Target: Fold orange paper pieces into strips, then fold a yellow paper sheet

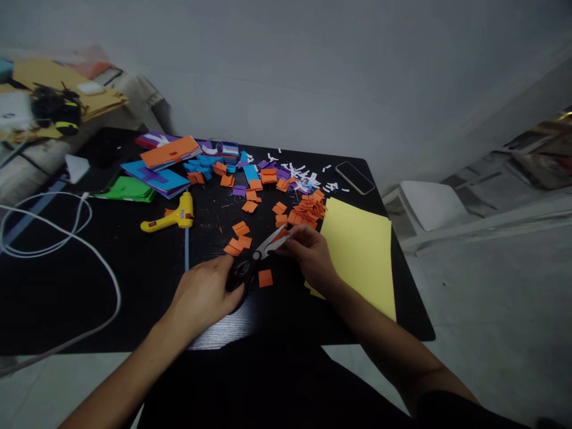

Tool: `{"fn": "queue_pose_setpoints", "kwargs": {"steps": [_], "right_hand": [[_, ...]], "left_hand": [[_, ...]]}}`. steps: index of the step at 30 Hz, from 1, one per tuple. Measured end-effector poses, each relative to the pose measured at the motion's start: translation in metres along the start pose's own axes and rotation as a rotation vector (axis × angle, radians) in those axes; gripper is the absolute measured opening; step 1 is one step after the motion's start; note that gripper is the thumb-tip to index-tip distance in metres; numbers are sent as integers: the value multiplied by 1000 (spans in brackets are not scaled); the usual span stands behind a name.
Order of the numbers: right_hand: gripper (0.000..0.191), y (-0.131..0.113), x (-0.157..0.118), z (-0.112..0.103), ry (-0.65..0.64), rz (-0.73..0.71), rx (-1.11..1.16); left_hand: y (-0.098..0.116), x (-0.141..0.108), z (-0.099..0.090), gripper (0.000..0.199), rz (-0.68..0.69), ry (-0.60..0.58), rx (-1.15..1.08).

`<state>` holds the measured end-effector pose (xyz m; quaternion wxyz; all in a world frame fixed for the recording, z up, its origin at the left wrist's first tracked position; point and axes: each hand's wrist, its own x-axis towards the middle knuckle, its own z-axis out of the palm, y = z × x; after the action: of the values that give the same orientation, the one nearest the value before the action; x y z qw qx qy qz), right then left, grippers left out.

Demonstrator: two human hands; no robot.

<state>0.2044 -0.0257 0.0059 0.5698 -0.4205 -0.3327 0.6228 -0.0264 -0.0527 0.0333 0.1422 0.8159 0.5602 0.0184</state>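
Note:
My left hand grips the black handles of a pair of scissors, whose blades are parted and point up and to the right. Between the blades sits a small orange paper piece. My right hand pinches that piece at its right side. Just below the blades a flat orange paper square lies on the black table. More orange pieces are scattered beyond the scissors, and a heap of cut orange pieces rests past my right hand.
Yellow sheets lie under and beside my right forearm. A yellow glue gun is at left, near a white cable. Behind are green sheets, blue and orange paper stacks, white scraps and a phone.

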Motion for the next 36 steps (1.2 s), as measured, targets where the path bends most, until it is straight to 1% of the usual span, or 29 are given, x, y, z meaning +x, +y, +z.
{"fn": "queue_pose_setpoints", "kwargs": {"steps": [6,17,28,36], "right_hand": [[26,1,0,0,0,5,6],[27,0,0,0,0,11,6],[28,0,0,1,-3,7,7],[26,-2,-1,3,4,11,11]], "left_hand": [[1,1,-2,21,-14,-28,5],[2,1,-2,20,-34,-62,42],[0,1,2,23,-50,-60,62],[-1,0,5,24,-24,-28,-26]]}}
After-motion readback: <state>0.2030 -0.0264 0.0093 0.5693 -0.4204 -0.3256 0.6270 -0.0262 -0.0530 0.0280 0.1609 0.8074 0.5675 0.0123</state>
